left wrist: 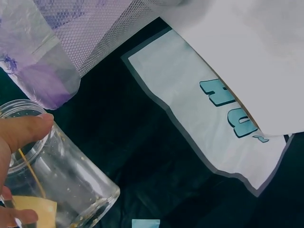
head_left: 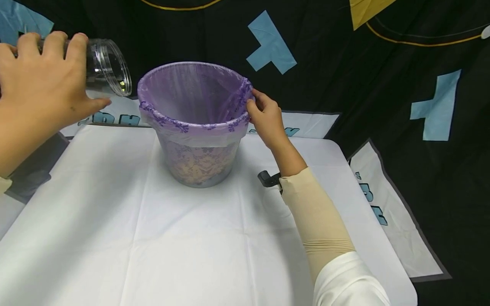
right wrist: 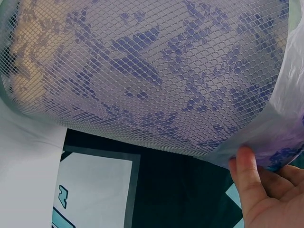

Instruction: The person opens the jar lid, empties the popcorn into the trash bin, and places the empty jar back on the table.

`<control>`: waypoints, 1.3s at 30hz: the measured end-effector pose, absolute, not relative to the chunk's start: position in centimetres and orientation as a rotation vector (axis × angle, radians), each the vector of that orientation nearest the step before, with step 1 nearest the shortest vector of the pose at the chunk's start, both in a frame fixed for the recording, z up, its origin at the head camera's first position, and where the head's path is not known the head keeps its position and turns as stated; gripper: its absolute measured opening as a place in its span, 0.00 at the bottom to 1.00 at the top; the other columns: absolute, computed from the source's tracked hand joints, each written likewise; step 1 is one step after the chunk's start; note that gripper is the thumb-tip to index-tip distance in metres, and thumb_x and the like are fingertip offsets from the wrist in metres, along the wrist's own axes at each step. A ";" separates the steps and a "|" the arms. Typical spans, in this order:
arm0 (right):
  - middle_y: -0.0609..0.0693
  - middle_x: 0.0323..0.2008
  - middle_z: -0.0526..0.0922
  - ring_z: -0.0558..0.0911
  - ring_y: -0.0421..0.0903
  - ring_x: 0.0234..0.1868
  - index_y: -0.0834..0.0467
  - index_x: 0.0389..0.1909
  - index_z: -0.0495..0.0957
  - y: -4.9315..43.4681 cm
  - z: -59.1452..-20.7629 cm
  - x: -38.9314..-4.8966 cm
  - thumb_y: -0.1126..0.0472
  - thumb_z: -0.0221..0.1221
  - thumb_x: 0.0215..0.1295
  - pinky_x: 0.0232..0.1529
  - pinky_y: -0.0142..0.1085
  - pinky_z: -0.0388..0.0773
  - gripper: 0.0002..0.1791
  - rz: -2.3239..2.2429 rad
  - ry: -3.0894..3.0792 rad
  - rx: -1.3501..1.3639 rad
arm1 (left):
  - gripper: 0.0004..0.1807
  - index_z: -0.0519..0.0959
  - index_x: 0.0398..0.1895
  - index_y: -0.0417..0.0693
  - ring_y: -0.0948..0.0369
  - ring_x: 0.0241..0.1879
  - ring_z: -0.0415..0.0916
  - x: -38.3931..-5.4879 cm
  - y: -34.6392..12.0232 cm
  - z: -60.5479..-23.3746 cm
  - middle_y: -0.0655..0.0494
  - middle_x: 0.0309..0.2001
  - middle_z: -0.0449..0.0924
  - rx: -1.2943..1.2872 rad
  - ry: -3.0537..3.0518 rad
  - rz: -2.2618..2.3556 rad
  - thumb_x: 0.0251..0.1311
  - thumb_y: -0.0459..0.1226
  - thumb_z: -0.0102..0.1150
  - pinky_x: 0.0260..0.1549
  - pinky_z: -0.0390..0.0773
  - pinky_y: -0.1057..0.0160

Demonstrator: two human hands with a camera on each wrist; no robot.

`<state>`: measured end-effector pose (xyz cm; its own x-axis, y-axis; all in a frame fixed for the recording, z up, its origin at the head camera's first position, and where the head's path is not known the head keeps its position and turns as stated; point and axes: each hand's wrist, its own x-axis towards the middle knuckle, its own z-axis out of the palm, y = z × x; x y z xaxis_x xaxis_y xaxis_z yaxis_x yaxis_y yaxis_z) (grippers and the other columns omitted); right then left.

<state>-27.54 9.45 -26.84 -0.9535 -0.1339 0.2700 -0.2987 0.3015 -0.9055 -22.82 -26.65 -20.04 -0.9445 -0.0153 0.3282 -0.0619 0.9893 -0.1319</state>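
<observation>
My left hand (head_left: 49, 80) grips a clear plastic jar (head_left: 109, 68), tipped on its side with its open mouth toward the bin. In the left wrist view, small bits cling inside the jar (left wrist: 90, 185), and the thumb lies by its rim. A mesh waste bin (head_left: 199, 165) stands upright on the table, lined with a purple patterned bag (head_left: 180, 121) folded over the rim. Pale yellowish contents show through the lower mesh. My right hand (head_left: 268, 117) pinches the bag-covered rim at the right side; the right wrist view shows its thumb (right wrist: 249, 175) against the folded liner.
The bin stands toward the back of a white-covered table (head_left: 191, 246). Behind hangs a black cloth with blue tape pieces (head_left: 272, 42). A black curved piece (head_left: 268, 179) sits at the right wrist. White lettered sheets (head_left: 390, 216) border the table.
</observation>
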 end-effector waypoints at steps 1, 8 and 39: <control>0.51 0.62 0.66 0.73 0.42 0.57 0.56 0.65 0.59 9.5 -26.9 -27.6 0.54 0.47 0.67 0.48 0.35 0.76 0.27 1.739 -2.415 0.399 | 0.66 0.34 0.69 0.40 0.33 0.64 0.36 -22.7 -26.7 -20.2 0.29 0.66 0.37 0.061 -2.803 0.200 0.33 0.47 0.71 0.57 0.40 0.31; 0.50 0.62 0.67 0.73 0.42 0.56 0.55 0.66 0.59 9.7 -27.0 -27.8 0.53 0.47 0.66 0.48 0.35 0.77 0.27 1.738 -2.426 0.394 | 0.66 0.40 0.67 0.33 0.33 0.60 0.49 -22.0 -28.0 -21.2 0.28 0.64 0.46 0.045 -2.755 0.220 0.29 0.48 0.72 0.59 0.51 0.36; 0.51 0.62 0.66 0.72 0.42 0.57 0.55 0.65 0.59 9.6 -27.0 -27.7 0.54 0.47 0.66 0.48 0.36 0.76 0.27 1.781 -2.395 0.396 | 0.76 0.40 0.67 0.31 0.31 0.40 0.61 -18.3 -28.4 -26.3 0.22 0.50 0.59 0.137 -2.979 -0.144 0.20 0.70 0.64 0.31 0.66 0.29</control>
